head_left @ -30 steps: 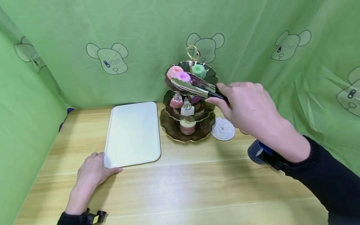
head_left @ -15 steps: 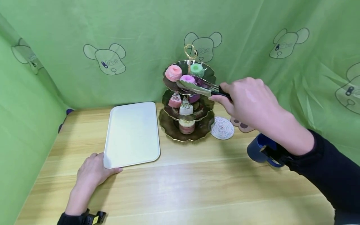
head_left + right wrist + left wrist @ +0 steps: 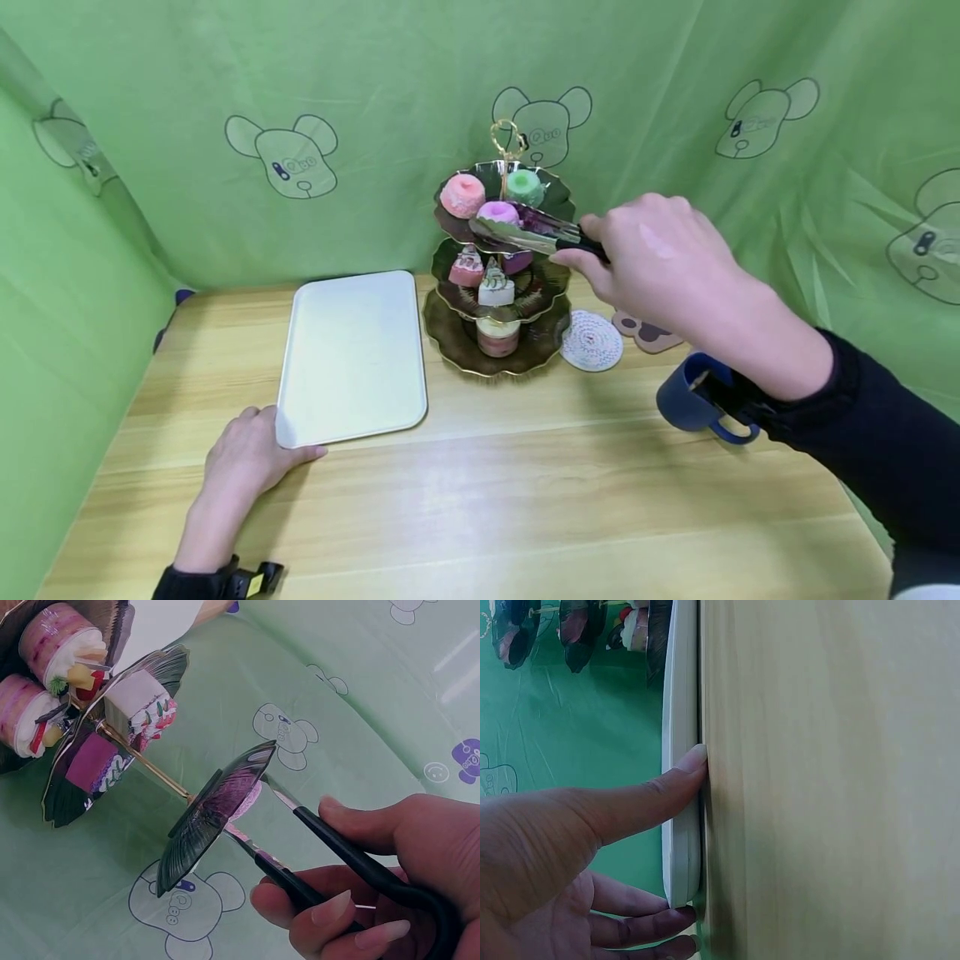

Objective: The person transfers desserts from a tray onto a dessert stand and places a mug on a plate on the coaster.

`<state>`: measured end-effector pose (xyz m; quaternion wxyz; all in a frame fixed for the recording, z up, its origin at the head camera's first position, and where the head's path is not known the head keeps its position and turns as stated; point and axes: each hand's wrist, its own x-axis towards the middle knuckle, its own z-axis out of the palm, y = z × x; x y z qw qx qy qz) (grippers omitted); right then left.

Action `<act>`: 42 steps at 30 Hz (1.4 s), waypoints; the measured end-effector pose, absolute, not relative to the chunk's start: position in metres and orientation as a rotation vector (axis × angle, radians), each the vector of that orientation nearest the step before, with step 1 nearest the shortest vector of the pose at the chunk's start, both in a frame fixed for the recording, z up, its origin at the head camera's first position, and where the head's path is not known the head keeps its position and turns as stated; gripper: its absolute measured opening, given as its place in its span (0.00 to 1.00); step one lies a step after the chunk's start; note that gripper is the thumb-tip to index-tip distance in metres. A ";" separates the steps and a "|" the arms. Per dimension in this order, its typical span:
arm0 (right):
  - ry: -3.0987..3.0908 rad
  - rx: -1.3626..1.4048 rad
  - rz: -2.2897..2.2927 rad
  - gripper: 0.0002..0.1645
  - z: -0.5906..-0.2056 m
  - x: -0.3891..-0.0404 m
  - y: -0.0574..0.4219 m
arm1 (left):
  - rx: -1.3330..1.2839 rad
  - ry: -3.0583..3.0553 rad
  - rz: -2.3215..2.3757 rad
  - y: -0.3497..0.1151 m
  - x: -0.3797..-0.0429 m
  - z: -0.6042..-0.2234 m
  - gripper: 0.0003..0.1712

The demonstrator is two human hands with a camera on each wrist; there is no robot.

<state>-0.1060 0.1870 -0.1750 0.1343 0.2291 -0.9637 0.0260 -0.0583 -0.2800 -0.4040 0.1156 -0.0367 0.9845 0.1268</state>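
My right hand (image 3: 660, 250) grips metal tongs (image 3: 525, 240) with black handles, reaching in from the right. The tong blades lie on either side of a purple ring-shaped cake (image 3: 497, 210) on the top tier of a dark, gold-rimmed three-tier stand (image 3: 551, 340). A pink cake (image 3: 462, 196) and a green cake (image 3: 524, 187) sit beside it. In the right wrist view the top plate (image 3: 196, 836) hides much of the purple cake. My left hand (image 3: 243, 450) holds the near-left corner of a white tray (image 3: 352, 358), thumb along the front edge and fingers at the side.
Small cake slices (image 3: 496, 287) sit on the middle tier, and a cup dessert (image 3: 498, 337) on the bottom one. To the right are a round woven coaster (image 3: 592, 342), a brown paw-shaped coaster (image 3: 648, 332) and a blue mug (image 3: 684, 398). A green curtain (image 3: 405, 150) hangs behind.
The tongs came with the purple cake from over the pink cake, slightly right and down, to the tier's front. My left hand and the tray stayed still.
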 end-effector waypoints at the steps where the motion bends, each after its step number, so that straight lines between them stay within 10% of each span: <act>1: -2.802 0.662 0.077 0.26 -0.175 -0.106 0.187 | -0.107 2.885 0.373 -0.280 -0.058 -0.404 0.63; 42: -2.530 0.783 0.326 0.42 -0.185 -0.087 0.157 | -0.119 2.884 0.394 -0.282 -0.058 -0.404 0.63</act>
